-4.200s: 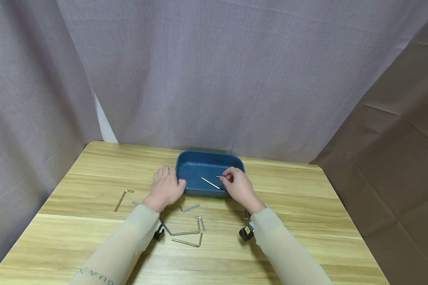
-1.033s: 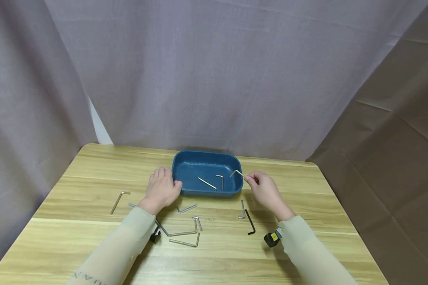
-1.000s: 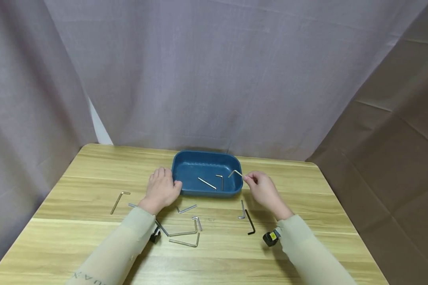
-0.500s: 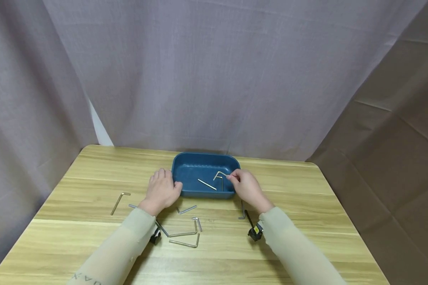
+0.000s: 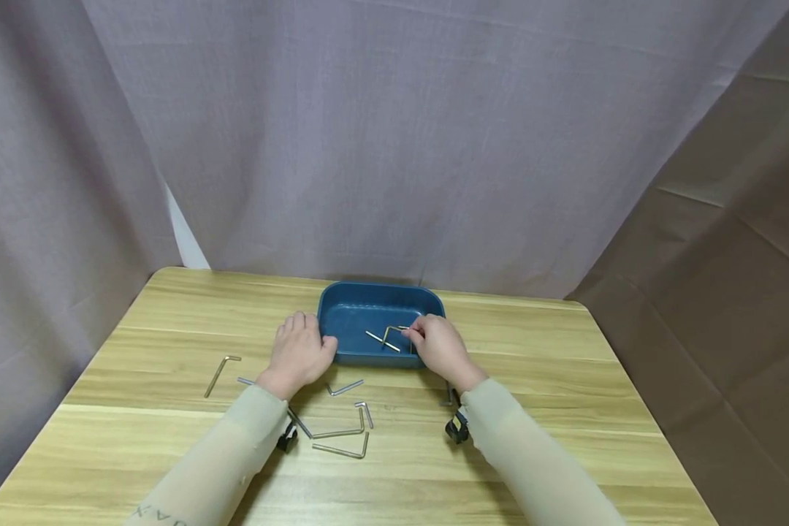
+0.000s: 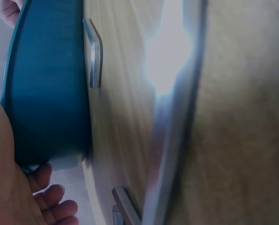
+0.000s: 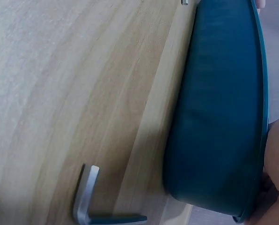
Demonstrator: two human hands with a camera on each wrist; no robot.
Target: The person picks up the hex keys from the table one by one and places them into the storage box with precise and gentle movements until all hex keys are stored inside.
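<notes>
Over the blue tray [image 5: 351, 303], the right hand [image 5: 439, 348] pinches a silver hex key [image 5: 391, 333] between its fingers. The left hand [image 5: 298, 352] rests against the tray's left end with relaxed fingers.

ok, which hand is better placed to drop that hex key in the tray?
Right. The right hand pinches the hex key over the blue tray; the left hand only rests against the tray's left end.

Light wood bench [image 5: 565, 409]: blue tray [image 5: 342, 310] near back middle, loose silver hex keys [image 5: 342, 431] in front of it, one more hex key [image 5: 220, 369] off left.
</notes>
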